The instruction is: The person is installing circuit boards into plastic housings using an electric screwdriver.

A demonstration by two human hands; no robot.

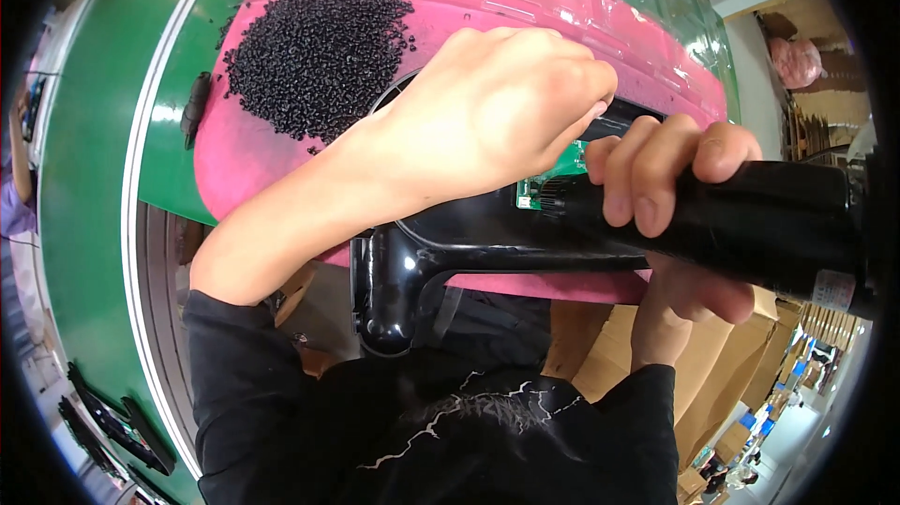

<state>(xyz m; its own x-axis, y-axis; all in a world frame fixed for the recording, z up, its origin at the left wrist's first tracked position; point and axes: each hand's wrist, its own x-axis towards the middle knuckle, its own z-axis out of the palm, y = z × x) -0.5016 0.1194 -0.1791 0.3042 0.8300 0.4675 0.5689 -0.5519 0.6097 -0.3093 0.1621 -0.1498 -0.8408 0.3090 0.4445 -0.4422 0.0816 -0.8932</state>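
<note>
A glossy black plastic housing lies on the pink mat in front of me, its lower left end bent toward my body. A green circuit board shows between my hands, with thin dark wires or bristle-like strands beside it. My left hand reaches across the housing with its fingers curled closed; whatever they hold is hidden beneath the hand. My right hand wraps around a thick black tube-shaped part with a small pale label, fingers over the top and palm below. The tube's inner end meets the board area.
A heap of small black screw-like pieces spreads over the pink mat at the far left. A dark short tool lies beside it on the green table. Clear plastic covers the back. Cardboard boxes stand lower right.
</note>
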